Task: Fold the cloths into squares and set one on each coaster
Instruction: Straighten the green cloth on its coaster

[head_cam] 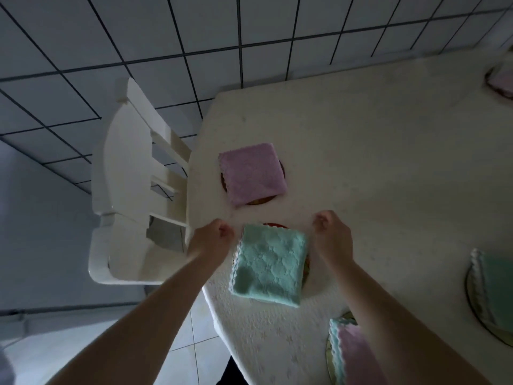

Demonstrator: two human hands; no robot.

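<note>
Left hand [212,238], right hand [331,234]: fingers curled, holding nothing, flanking folded green cloth [268,264] on coaster [274,225].

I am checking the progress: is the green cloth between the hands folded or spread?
Folded. The green cloth lies as a compact square with layered edges, on a coaster.

Chair: you have a white wooden chair [125,190] at the table's left edge, its seat partly tucked under.
Table cover: you see a cream embossed tablecloth [374,151] over the table.
Floor: pale tiles [183,348] lie below you.
Wall: white tiles [194,23] with dark grout.
</note>
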